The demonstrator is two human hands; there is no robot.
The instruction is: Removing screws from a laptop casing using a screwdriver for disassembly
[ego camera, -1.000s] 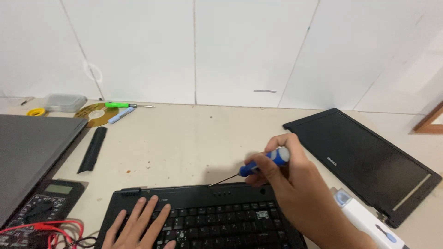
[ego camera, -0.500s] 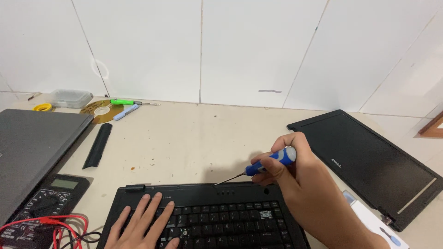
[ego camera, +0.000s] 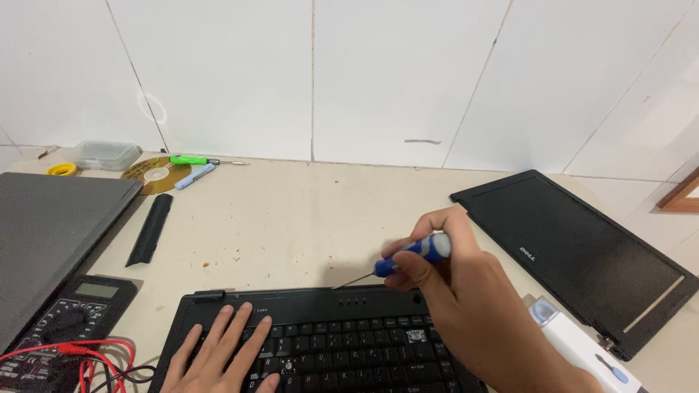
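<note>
Gripping blue screwdriver (ego camera: 416,252), right hand (ego camera: 451,291), left hand (ego camera: 222,353) flat on keyboard (ego camera: 349,349)

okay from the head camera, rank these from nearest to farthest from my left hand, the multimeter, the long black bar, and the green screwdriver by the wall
From the left hand, flat on the black keyboard:
1. Multimeter, on the desk's left edge, nearest.
2. Long black bar, lying farther up the desk on the left.
3. Green screwdriver, beside the disc at the wall, farthest.

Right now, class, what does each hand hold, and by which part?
The right hand grips a screwdriver by its blue handle. The left hand holds nothing; it rests flat on the laptop keyboard.
</note>
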